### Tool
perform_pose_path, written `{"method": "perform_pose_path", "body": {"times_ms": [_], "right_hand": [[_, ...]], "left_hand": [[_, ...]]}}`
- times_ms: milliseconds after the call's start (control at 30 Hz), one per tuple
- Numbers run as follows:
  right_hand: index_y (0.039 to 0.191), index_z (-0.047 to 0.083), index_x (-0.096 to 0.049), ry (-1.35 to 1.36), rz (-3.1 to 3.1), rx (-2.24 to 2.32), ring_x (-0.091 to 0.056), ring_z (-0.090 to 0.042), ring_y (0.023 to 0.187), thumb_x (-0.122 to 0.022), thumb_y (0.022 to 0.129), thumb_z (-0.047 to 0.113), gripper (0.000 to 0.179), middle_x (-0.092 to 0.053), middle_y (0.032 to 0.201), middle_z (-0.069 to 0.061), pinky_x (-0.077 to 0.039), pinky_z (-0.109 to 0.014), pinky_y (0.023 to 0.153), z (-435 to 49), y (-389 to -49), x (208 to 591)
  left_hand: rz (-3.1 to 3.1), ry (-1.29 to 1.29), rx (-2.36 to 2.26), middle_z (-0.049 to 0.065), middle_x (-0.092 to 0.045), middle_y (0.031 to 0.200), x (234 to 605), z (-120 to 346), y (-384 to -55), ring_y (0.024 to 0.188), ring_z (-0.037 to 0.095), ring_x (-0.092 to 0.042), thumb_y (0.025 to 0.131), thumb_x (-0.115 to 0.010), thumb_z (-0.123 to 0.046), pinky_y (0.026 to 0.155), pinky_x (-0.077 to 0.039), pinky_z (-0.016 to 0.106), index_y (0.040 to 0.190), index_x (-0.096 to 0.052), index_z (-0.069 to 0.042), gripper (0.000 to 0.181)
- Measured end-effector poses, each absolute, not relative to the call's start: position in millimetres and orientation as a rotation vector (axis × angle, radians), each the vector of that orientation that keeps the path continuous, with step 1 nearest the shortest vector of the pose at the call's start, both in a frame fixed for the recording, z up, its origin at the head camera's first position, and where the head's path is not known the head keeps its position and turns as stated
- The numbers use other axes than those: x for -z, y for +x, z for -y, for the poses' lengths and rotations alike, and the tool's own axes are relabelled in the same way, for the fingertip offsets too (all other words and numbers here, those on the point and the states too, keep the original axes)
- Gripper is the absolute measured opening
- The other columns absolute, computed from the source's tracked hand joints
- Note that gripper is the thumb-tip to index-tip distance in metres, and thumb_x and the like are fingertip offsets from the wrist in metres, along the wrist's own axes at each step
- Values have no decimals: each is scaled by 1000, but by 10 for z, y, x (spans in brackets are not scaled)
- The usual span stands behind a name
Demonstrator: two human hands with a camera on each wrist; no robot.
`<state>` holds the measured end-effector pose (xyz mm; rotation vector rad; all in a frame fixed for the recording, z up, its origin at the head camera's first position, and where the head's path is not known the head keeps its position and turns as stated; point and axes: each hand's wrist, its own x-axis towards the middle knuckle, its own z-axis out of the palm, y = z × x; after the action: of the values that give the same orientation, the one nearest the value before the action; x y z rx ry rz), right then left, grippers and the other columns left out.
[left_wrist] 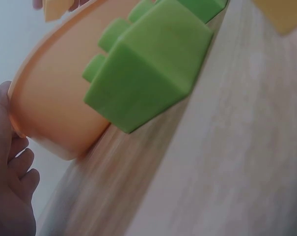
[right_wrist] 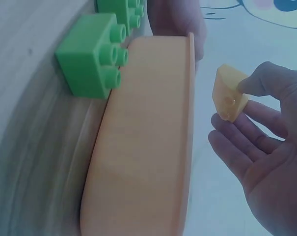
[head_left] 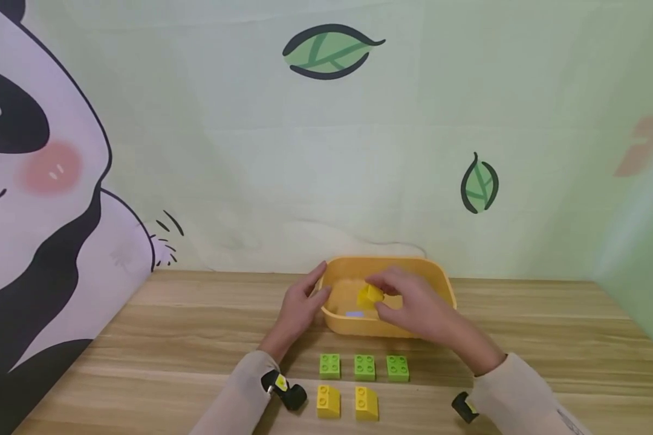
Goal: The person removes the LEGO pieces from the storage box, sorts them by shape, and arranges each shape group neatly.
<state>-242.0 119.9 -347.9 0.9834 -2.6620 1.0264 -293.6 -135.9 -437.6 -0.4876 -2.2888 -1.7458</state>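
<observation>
Above the orange plastic bin point(head_left: 359, 326), my right hand point(head_left: 419, 302) pinches a yellow sloped toy brick point(right_wrist: 229, 93) between thumb and fingers. The right wrist view shows the brick clear of the bin's rim. At the bin's left end, my left hand point(head_left: 299, 305) holds the rim, its thumb and fingers against the wall. Inside the bin lies a small pale purple piece point(head_left: 354, 314), mostly hidden by the front wall. In front of the bin stand three green bricks point(head_left: 364, 367) in a row. Nearer me are two yellow sloped bricks, one on the left point(head_left: 328, 402) and one on the right point(head_left: 366, 403).
Everything stands on a wood-grain table point(head_left: 196, 338). Close behind the bin rises a pale green backdrop point(head_left: 239, 151) with a printed panda and leaves. A black wrist camera point(head_left: 291, 393) sits by the left cuff, close to the yellow bricks.
</observation>
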Motion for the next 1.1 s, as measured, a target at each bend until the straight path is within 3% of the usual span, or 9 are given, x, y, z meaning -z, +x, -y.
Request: {"method": "perform_pose_path", "body": {"times_ms": [267, 467, 767, 1100], "right_hand": [[132, -2, -68, 1097, 2554, -1146, -69, -23, 105, -71, 94, -1, 38, -67, 119, -6, -63, -41, 92, -1319, -2261, 3523], [133, 2, -68, 1097, 2595, -1110, -66, -21, 108, -70, 96, 2, 38, -68, 126, -8, -62, -34, 92, -1394, -2128, 3533], [132, 1, -67, 1114, 2636, -1159, -69, -21, 109, -73, 96, 2, 37, -69, 131, -13, -63, -37, 92, -1487, -2020, 3580], [122, 6, -69, 1124, 2668, -1284, -70, -18, 105, -81, 91, 1, 34, -70, 120, -3, -62, -32, 92, -1535, -1947, 3588]], "left_hand": [[2290, -486, 1748, 14, -46, 162, 4391, 1370, -2941, 153, 31, -37, 103, -63, -8, 126, -29, 47, 156, -48, 3, 56], [2280, -482, 1768, 14, -46, 162, 4400, 1364, -2944, 153, 30, -37, 103, -62, -7, 126, -29, 45, 156, -48, 3, 56], [2273, -495, 1763, 14, -45, 162, 4386, 1345, -2952, 153, 30, -37, 103, -62, -6, 126, -30, 44, 156, -47, 4, 55], [2268, -491, 1776, 14, -45, 163, 4401, 1350, -2952, 154, 29, -36, 104, -62, -7, 127, -28, 44, 156, -48, 3, 55]]}}
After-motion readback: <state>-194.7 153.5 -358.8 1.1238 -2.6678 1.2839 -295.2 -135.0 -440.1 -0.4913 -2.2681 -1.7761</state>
